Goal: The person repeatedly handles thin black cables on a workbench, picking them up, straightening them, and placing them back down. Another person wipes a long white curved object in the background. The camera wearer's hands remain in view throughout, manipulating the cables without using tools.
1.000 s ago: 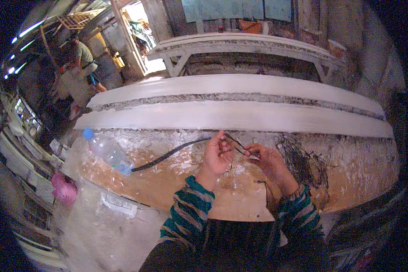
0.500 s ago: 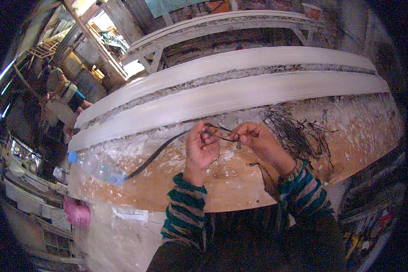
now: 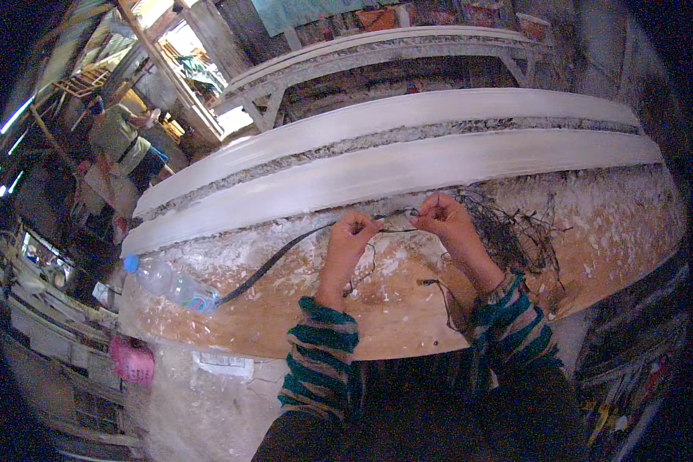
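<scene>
Pinching near the middle of the frame, my left hand [image 3: 352,233] and right hand [image 3: 444,218] each have their fingers closed narrow on a thin black wire [image 3: 396,229] that runs taut between them, just above the plaster-splashed wooden desk [image 3: 377,323]. I see the wire held in front of the long white curved plaster moulding [image 3: 408,173] that crosses the frame from the left to the upper right. Right of my right hand, a tangled heap of thin dark wire [image 3: 516,231] lies on the desk, close beside the wrist. A thicker black cable [image 3: 277,262] runs from near my left hand down toward the lower left, ending by a clear plastic bottle with a blue cap [image 3: 169,283] lying on its side at the left edge of the desk. Both my sleeves are striped teal and brown. Below the bottle, at the lower left, hangs a pink object [image 3: 132,360] I cannot make out clearly. In the upper left of the frame, another person [image 3: 119,138] stands well apart.
</scene>
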Available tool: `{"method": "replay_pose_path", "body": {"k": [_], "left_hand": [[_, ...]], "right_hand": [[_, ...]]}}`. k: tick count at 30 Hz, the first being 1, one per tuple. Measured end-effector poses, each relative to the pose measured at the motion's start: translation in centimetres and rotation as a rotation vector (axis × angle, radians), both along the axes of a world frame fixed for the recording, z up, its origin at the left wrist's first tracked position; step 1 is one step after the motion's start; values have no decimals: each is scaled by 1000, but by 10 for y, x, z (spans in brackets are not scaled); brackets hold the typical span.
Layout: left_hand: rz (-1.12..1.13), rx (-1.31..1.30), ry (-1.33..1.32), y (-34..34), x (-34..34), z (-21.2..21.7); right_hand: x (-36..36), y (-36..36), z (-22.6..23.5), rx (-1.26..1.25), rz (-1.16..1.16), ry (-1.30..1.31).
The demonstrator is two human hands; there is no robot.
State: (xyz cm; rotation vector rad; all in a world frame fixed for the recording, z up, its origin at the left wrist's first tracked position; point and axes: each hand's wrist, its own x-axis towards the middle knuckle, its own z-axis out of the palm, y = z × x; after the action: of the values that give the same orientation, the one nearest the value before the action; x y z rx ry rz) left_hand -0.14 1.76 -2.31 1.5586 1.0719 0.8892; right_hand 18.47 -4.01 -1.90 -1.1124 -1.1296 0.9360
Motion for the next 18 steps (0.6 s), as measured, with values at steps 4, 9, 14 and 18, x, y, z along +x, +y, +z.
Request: {"method": "replay_pose_path", "body": {"k": [4, 9, 14, 18], "left_hand": [[100, 247, -16, 3, 9, -6], [112, 228, 169, -1, 8, -7], [2, 101, 174, 0, 8, -3], [-252, 198, 67, -9, 10, -2]], "right_hand": [[-1, -1, -2, 2, 70, -50], [-6, -6, 2, 12, 55, -143], [-3, -3, 1, 138, -68, -286], [-3, -2, -6, 192, -219, -392]]}}
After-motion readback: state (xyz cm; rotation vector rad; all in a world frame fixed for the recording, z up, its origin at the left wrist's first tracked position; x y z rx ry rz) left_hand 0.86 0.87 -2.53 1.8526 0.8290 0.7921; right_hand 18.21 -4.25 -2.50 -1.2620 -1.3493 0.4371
